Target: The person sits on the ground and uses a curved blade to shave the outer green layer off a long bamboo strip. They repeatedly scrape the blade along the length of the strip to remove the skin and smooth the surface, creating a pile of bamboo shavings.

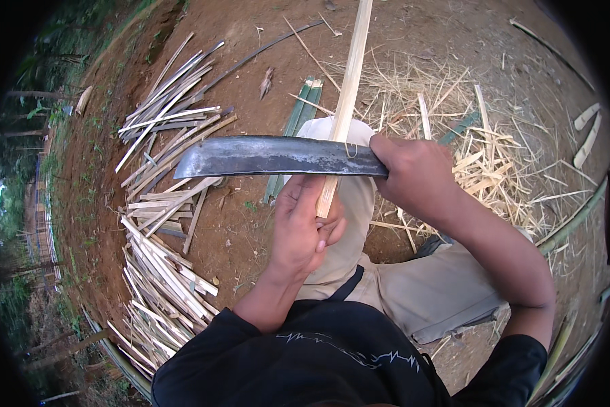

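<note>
My right hand (417, 169) is closed around the grip end of a machete (264, 156), whose handle is hidden in the fist. The broad, dark-grey blade points left and lies across a pale bamboo strip (349, 88). A thin curl of shaving shows at the blade where it crosses the strip. My left hand (305, 227) grips the strip's near end just below the blade. From there the strip runs up and away over my knee, past the top of the picture. Green bamboo strips (299, 119) lie on the ground beyond my left hand.
Split strips (166, 271) lie in piles on the brown soil to my left, with more strips (176, 95) farther off. Shavings (491, 159) are heaped beyond my right hand. Long green bamboo (576, 217) lies at the far right. My bent legs (434, 281) are beneath my arms.
</note>
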`<state>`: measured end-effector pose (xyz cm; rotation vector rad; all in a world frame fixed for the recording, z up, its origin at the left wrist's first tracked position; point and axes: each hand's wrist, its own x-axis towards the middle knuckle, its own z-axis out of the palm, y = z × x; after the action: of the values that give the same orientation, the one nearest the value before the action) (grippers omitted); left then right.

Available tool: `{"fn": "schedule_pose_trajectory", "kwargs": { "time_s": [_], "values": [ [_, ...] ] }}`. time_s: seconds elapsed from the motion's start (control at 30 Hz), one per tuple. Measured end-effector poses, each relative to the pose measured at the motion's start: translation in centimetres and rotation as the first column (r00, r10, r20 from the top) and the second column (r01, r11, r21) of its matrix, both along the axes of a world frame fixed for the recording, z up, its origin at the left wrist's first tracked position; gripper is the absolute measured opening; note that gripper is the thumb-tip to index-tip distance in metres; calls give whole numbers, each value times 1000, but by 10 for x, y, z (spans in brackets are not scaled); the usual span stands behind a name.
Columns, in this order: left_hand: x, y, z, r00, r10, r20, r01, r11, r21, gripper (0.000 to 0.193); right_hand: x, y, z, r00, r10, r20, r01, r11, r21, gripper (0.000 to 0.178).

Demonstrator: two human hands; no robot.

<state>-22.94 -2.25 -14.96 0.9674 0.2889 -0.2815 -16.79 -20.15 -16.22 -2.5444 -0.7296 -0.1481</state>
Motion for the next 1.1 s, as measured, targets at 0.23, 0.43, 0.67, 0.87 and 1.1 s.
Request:
{"fn": "schedule_pose_trajectory", "kwargs": {
  "time_s": [0.23,0.43,0.67,0.87,1.1],
  "values": [
    [-12,0,11,999,-29,21,27,996,83,34,15,-6,0,989,-128,-77,122,989,-83,10],
    [-9,3,11,999,-27,18,25,993,114,32,32,-19,0,964,-149,-219,155,988,12,11],
    [-27,23,16,998,-51,42,43,984,174,30,75,-46,-5,923,-354,-151,365,930,46,11],
    [-26,28,8,997,-68,24,62,982,179,34,57,-33,-22,962,-242,-125,247,969,23,12],
    [-21,16,13,997,-64,-32,69,978,196,33,7,2,11,998,3,-55,-9,994,-112,7]
  ]
}}
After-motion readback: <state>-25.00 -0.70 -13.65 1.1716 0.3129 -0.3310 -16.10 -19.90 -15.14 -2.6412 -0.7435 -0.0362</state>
